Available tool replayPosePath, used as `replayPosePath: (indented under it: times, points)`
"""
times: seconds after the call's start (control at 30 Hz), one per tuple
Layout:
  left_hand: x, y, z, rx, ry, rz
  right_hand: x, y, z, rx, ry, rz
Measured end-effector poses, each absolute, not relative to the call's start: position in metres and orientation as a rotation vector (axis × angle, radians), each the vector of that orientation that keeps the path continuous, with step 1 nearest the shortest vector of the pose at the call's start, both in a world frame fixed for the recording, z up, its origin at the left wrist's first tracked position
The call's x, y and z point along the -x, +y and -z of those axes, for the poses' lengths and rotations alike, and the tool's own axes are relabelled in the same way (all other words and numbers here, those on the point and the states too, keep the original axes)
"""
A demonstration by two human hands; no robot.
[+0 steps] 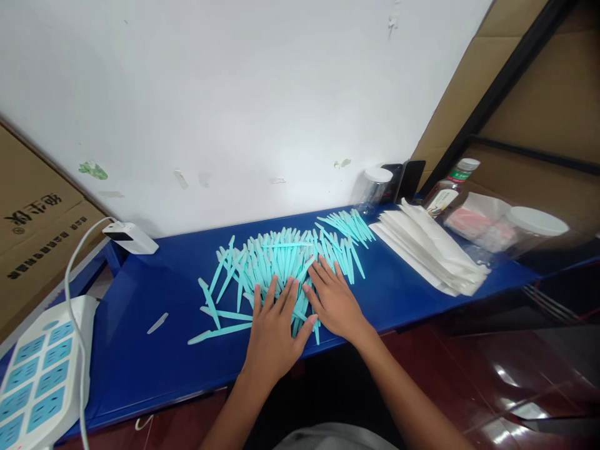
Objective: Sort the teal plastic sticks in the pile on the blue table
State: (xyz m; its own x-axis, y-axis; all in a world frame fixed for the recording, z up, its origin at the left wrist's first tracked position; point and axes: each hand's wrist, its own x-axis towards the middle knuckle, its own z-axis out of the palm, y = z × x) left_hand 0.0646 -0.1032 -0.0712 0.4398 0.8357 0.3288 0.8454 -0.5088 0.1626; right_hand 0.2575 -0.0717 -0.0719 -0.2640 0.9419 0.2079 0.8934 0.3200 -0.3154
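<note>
A heap of turquoise eyebrow razors [281,250] with pale, see-through caps lies on the blue table [135,362]. My left hand [277,334] rests flat on the near side of the heap, its fingers spread. Beside it, my right hand [336,299] touches the heap's right side with its fingers stretched out. Both hands are open, and some razors are hidden beneath them. A smaller, more orderly group of razors [351,226] lies at the back right. One loose pale cap [158,323] sits apart on the left.
White paper sleeves [431,250] lie right of the razors, near a clear jar [372,190], a bottle [450,187] and another white-lidded jar [534,225]. On the left are a power strip [77,375], a small white device [131,237] and a cardboard box [37,231]. A white wall stands behind.
</note>
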Motion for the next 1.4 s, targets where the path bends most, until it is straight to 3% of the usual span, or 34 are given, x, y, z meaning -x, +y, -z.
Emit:
replayPosePath:
  times: [0.23, 1.03, 1.4]
  points:
    - [-0.069, -0.103, 0.076, 2.495, -1.715, 0.580, -0.257, -0.069, 0.078, 1.711, -2.110, -0.147]
    - [-0.074, -0.104, 0.072, 2.482, -1.750, 0.527, -0.271, -0.055, 0.074, 1.191, -2.502, -0.323]
    - [-0.089, -0.099, 0.077, 2.355, -1.829, 0.647, -0.262, -0.061, 0.072, 1.498, -2.201, -0.142]
